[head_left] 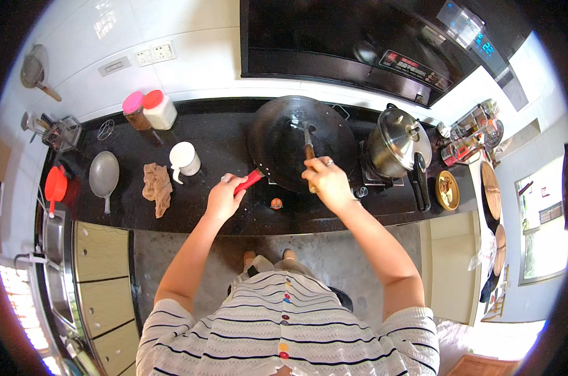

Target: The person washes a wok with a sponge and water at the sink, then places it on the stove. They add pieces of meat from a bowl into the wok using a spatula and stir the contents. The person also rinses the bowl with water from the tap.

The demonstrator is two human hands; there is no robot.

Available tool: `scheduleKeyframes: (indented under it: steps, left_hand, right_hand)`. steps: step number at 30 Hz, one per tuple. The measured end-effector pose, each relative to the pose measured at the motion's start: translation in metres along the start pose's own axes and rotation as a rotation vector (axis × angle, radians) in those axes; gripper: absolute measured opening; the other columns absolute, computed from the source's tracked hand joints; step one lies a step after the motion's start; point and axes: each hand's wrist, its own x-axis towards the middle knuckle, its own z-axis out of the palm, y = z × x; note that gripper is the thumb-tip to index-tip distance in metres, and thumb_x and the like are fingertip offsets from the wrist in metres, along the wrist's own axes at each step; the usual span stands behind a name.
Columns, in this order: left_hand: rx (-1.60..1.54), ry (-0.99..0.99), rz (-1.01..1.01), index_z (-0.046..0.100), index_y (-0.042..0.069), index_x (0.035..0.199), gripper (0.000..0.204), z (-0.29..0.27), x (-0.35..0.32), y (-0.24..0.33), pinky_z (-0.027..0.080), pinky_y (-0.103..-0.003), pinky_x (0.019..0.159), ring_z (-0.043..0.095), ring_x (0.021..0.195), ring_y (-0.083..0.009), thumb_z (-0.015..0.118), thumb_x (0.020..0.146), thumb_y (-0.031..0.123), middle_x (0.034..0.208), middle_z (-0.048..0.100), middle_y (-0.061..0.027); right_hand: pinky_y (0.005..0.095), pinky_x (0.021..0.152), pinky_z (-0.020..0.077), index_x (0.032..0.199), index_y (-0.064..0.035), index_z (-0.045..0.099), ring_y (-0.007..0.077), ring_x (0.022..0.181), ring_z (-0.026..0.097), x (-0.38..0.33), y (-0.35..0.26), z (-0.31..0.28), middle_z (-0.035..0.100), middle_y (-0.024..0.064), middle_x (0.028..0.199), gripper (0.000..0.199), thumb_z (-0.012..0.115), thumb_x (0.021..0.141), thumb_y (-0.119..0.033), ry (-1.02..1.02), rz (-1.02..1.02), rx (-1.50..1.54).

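Note:
A large black wok (274,147) sits over the stove at the middle of the counter, its inside dark with a shiny spot near the far wall. My left hand (224,198) is closed round its red handle (250,180), at the wok's near left side. In my right hand (331,183) is a spatula (308,139), gripped by its wooden handle, with the metal end reaching down into the wok. Whether the spatula touches the wok's surface I cannot tell. No food can be made out inside the wok.
A pressure cooker (397,141) stands right of the wok, its black handle pointing toward me. Beyond it is a yellow bowl (456,198) holding some food. Leftward lie a white jug (187,161), a brown cloth (157,190), a small grey pan (104,174) and two lidded jars (160,114).

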Motion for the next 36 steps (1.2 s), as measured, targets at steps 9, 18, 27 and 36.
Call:
scheduleKeyframes:
  steps: [9, 18, 27, 36]
  left_hand:
    - [-0.014, 0.035, 0.003, 0.064, 0.011, 0.111, 0.033, -0.002, -0.002, 0.004, 0.052, -0.041, 0.075, 0.063, 0.087, -0.0354, 0.069, 0.079, 0.009, 0.102, 0.06, -0.015]
    - [-0.04, 0.022, -0.008, 0.064, 0.011, 0.112, 0.032, 0.001, 0.0, 0.0, 0.052, -0.04, 0.075, 0.062, 0.089, -0.0357, 0.068, 0.08, 0.01, 0.103, 0.061, -0.0135]
    - [-0.071, 0.044, -0.003, 0.064, 0.011, 0.111, 0.032, 0.0, -0.002, -0.003, 0.052, -0.041, 0.075, 0.062, 0.087, -0.0344, 0.069, 0.079, 0.009, 0.101, 0.06, -0.0134]
    - [-0.07, 0.05, -0.023, 0.064, 0.009, 0.11, 0.032, 0.004, -0.004, -0.001, 0.052, -0.041, 0.074, 0.063, 0.086, -0.0344, 0.069, 0.078, 0.008, 0.1, 0.06, -0.0142]
  right_hand:
    - [0.0354, 0.076, 0.053, 0.086, -0.009, 0.067, 0.027, 0.097, 0.059, -0.01, -0.087, -0.059, 0.061, 0.0064, 0.105, 0.023, 0.068, 0.063, -0.008, -0.197, 0.029, 0.119]
    - [0.0368, 0.087, 0.0499, 0.083, -0.0085, 0.065, 0.0281, 0.105, 0.057, -0.008, -0.085, 0.01, 0.059, 0.0093, 0.104, 0.018, 0.066, 0.065, -0.012, -0.163, 0.116, -0.033]
    - [0.0358, 0.074, 0.054, 0.086, -0.0077, 0.067, 0.0281, 0.081, 0.068, 0.011, 0.021, -0.04, 0.068, 0.0119, 0.089, 0.012, 0.071, 0.075, -0.007, 0.437, 0.473, 0.194]
    - [0.0303, 0.061, 0.052, 0.082, -0.0012, 0.065, 0.0172, 0.064, 0.068, 0.002, 0.027, -0.07, 0.068, 0.0118, 0.069, 0.017, 0.072, 0.083, -0.017, 0.37, 0.928, 0.555]
